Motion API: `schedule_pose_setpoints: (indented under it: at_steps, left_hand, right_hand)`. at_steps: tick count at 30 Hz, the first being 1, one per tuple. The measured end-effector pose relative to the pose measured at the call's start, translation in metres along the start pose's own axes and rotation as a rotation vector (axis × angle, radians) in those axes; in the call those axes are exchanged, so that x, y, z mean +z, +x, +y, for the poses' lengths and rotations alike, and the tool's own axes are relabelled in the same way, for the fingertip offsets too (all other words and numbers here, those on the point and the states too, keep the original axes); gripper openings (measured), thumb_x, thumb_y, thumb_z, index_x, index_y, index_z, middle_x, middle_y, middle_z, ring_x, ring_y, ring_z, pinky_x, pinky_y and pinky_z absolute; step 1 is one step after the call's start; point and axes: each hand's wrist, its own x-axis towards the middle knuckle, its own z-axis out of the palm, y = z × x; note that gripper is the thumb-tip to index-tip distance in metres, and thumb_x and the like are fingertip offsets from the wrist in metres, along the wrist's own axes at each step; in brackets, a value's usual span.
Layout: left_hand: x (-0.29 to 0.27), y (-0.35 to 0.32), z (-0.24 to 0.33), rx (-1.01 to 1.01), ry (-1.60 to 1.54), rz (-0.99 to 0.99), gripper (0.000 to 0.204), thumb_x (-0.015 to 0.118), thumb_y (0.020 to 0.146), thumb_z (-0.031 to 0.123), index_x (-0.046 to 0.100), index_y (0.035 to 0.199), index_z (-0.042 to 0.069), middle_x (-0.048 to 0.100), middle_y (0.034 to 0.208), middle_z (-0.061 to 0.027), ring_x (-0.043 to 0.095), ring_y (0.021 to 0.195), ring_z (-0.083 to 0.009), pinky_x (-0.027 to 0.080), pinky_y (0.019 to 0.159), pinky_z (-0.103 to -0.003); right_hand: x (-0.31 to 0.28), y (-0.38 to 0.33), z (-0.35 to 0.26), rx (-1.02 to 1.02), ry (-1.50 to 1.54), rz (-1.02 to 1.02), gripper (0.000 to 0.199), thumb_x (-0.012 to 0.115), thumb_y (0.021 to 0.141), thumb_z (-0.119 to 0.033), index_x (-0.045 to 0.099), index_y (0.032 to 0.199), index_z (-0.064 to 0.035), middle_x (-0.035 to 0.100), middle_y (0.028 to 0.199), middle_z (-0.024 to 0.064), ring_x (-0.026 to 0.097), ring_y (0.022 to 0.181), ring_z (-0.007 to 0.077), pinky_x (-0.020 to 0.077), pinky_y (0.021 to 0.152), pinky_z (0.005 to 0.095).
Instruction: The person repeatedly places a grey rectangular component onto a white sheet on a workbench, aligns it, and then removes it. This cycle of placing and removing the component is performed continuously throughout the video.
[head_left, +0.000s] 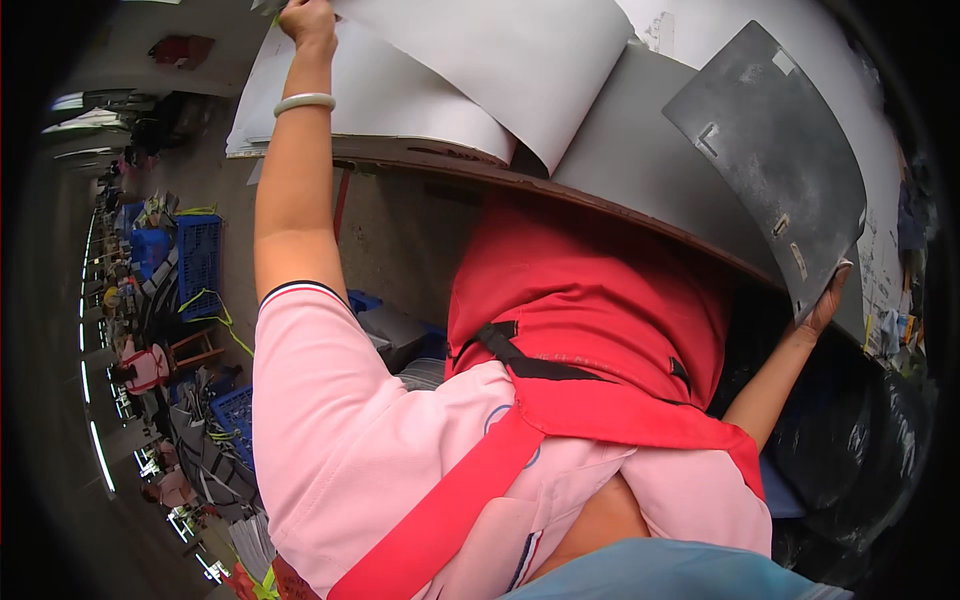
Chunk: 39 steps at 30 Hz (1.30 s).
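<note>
Gripping the lower edge of a dark grey board point(770, 160), the right hand point(825, 300) holds it tilted over the bench point(640, 215). Farther out, the left hand point(308, 22) is clenched on white sheets point(470, 70) curling across the bench top.

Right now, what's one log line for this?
left hand: gripping white sheets | right hand: holding dark grey board | table edge: below

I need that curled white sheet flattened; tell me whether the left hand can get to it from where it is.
Probably yes. The left hand grips the white stack's far edge, right beside the curled white sheet, with nothing between them. The right hand holds the dark grey panel.
</note>
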Motion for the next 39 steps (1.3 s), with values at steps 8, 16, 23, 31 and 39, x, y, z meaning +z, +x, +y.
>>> schedule_pose_setpoints:
  at_steps: [8,16,23,31,39]
  left_hand:
    - [-0.201,-0.018,-0.155,-0.301,0.789,0.298,0.045,0.089,0.075,0.036,0.077,0.089,-0.004,0.077,0.089,-0.0167,0.072,0.083,-0.0264,0.056,0.083,-0.04]
    - [-0.173,-0.055,-0.154,0.016,0.986,0.315,0.094,0.085,0.075,0.042,0.039,0.142,-0.006,0.039,0.144,-0.0258,0.044,0.128,-0.0407,0.039,0.107,-0.054]
    - [0.017,-0.312,0.095,0.462,0.039,-0.84,0.016,0.074,0.092,0.005,0.075,0.109,0.004,0.07,0.088,-0.0045,0.067,0.077,-0.0129,0.055,0.075,-0.026]
    - [0.071,-0.374,0.056,0.727,0.41,-1.059,0.037,0.079,0.087,0.028,0.07,0.113,0.004,0.066,0.112,-0.0115,0.064,0.105,-0.0321,0.052,0.091,-0.042]
    - [0.06,-0.374,0.05,0.69,0.422,-1.05,0.025,0.08,0.085,0.025,0.072,0.1,0.006,0.067,0.096,-0.0062,0.063,0.094,-0.0276,0.052,0.082,-0.039]
  right_hand:
    - [0.054,0.014,0.008,0.019,-0.174,0.043,0.065,0.069,0.1,-0.03,0.042,0.152,-0.0028,0.048,0.154,0.0153,0.046,0.141,0.0329,0.0335,0.122,0.0533]
    - [0.105,0.065,0.042,0.108,-1.01,0.09,0.024,0.074,0.097,-0.026,0.072,0.113,-0.0085,0.072,0.097,-0.0011,0.066,0.087,0.0082,0.0542,0.077,0.0241]
    - [0.083,0.09,0.037,-0.109,-1.623,0.173,0.025,0.074,0.094,-0.029,0.073,0.106,-0.0057,0.07,0.094,0.0005,0.061,0.085,0.0119,0.0488,0.078,0.0278]
    - [0.146,0.079,0.056,-0.085,-1.687,0.162,0.015,0.072,0.093,-0.019,0.071,0.091,-0.0042,0.065,0.081,-0.0011,0.055,0.078,0.0088,0.0441,0.072,0.0256]
    - [0.138,0.074,0.064,-0.042,-1.671,0.1,0.02,0.075,0.091,-0.024,0.071,0.088,-0.0045,0.062,0.077,-0.004,0.051,0.072,0.0077,0.0419,0.066,0.0258]
